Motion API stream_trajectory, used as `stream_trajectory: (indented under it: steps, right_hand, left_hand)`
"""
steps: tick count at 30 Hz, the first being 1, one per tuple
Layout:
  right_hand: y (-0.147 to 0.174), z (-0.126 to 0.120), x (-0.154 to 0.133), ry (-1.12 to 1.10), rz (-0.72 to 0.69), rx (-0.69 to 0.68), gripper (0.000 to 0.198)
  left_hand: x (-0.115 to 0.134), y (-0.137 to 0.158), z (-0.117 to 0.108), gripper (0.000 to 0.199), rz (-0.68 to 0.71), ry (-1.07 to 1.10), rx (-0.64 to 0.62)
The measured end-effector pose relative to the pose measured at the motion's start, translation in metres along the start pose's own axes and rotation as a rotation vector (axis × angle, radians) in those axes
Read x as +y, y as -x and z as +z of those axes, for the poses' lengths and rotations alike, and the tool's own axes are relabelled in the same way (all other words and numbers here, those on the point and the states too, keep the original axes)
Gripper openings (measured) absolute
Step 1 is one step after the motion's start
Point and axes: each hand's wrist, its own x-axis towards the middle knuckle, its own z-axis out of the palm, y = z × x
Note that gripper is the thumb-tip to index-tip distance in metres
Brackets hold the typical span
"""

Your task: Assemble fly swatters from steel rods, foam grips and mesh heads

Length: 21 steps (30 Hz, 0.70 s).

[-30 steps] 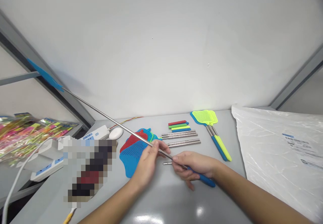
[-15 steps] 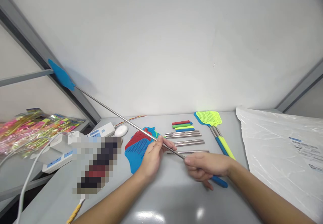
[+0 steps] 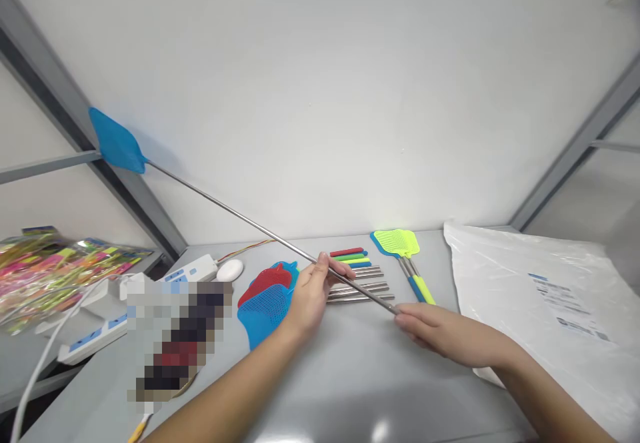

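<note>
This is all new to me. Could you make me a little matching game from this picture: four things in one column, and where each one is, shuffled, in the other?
Things:
1. Long metal rod
2. White plastic bag
3. White round disc
4. Red swatter head

Places:
A. Beside a white power strip
B. Held in the left hand and the right hand
C. Partly covered by a loose blue swatter head
D. On the right of the table

Right pairs: 1-B, 2-D, 3-A, 4-C
</note>
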Motion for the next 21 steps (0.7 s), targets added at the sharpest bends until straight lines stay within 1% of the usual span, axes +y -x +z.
stream_trajectory:
  steps: [3, 5, 9, 11, 13, 16, 19, 21]
  right_hand:
    - [0.023, -0.004, 0.011, -0.074, 0.034, -0.02, 0.041]
    - [0.035, -0.005, 0.019, -0.086, 0.038, 0.024, 0.04]
    - [0.054, 0.001, 0.033, -0.023, 0.008, 0.166, 0.038]
    - [0.064, 0.007, 0.042, 0.042, -0.002, 0.267, 0.037]
    - [0.074, 0.011, 0.055, 0.131, 0.011, 0.383, 0.037]
    - [0.086, 0.01, 0.087, 0.322, 0.025, 0.591, 0.031]
    - [0.092, -0.002, 0.124, 0.59, -0.013, 0.864, 0.027]
    - [0.091, -0.009, 0.141, 0.778, -0.032, 1.01, 0.026]
  left_hand:
    - [0.003, 0.003, 0.019, 0.042, 0.01, -0.056, -0.07]
    - [0.001, 0.008, 0.03, 0.043, 0.01, -0.111, -0.111]
    - [0.001, 0.022, 0.043, 0.045, 0.019, -0.228, -0.189]
    - [0.003, 0.027, 0.044, 0.044, 0.017, -0.248, -0.216]
    - [0.006, 0.029, 0.039, 0.044, 0.007, -0.241, -0.218]
    - [0.011, 0.022, 0.026, 0.043, 0.021, -0.191, -0.15]
    - [0.016, 0.007, 0.01, 0.042, 0.078, -0.081, 0.0]
    - [0.019, -0.002, 0.0, 0.04, 0.109, -0.015, 0.11]
